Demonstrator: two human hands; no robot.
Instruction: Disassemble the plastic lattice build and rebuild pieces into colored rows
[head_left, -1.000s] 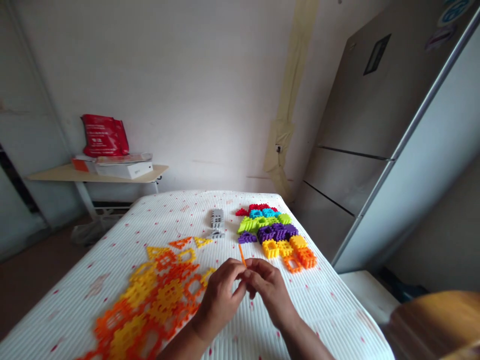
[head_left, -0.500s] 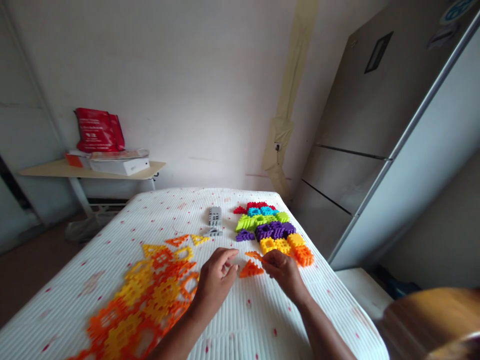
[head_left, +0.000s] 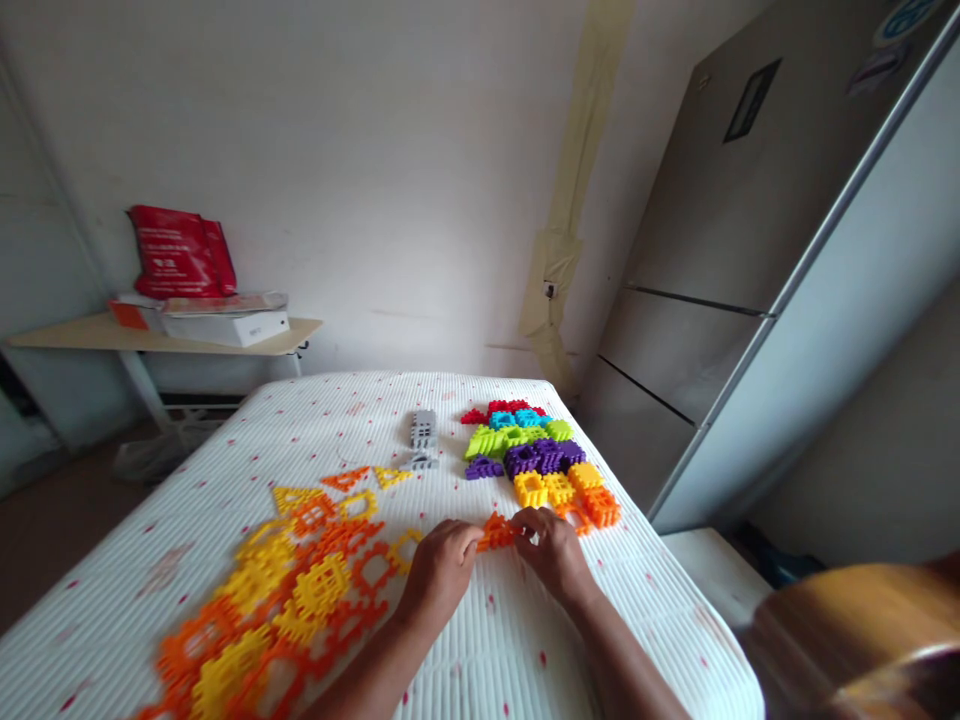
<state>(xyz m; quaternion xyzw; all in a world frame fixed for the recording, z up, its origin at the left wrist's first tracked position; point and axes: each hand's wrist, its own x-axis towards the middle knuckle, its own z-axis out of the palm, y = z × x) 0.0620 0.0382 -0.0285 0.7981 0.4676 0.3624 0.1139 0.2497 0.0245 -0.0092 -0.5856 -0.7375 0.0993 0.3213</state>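
Note:
Orange triangular building pieces [head_left: 496, 533] lie together on the bed between my two hands. My left hand [head_left: 444, 562] is closed at their left corner, thumb and fingers pinched. At the right corner my right hand [head_left: 551, 550] has its fingers curled and pinched, hiding that end. How many pieces are stacked there I cannot tell. An orange square frame [head_left: 576, 518] shows just behind my right hand. Left of my left hand a yellow frame piece [head_left: 406, 550] lies near the wrist.
Loose yellow and orange pieces [head_left: 300, 585] spread over the left side. Sorted stacks stand at right: orange [head_left: 601, 506], yellow [head_left: 531, 489], purple [head_left: 523, 460], green [head_left: 510, 438], blue [head_left: 527, 418] and red [head_left: 510, 406]. Grey pieces [head_left: 423, 430] stand at the back. A fridge [head_left: 690, 290] is beyond.
My right hand has brought its orange triangle down to the one on the bed. My left hand has moved to the triangles' left corner, its fingers closing. The view has shifted slightly.

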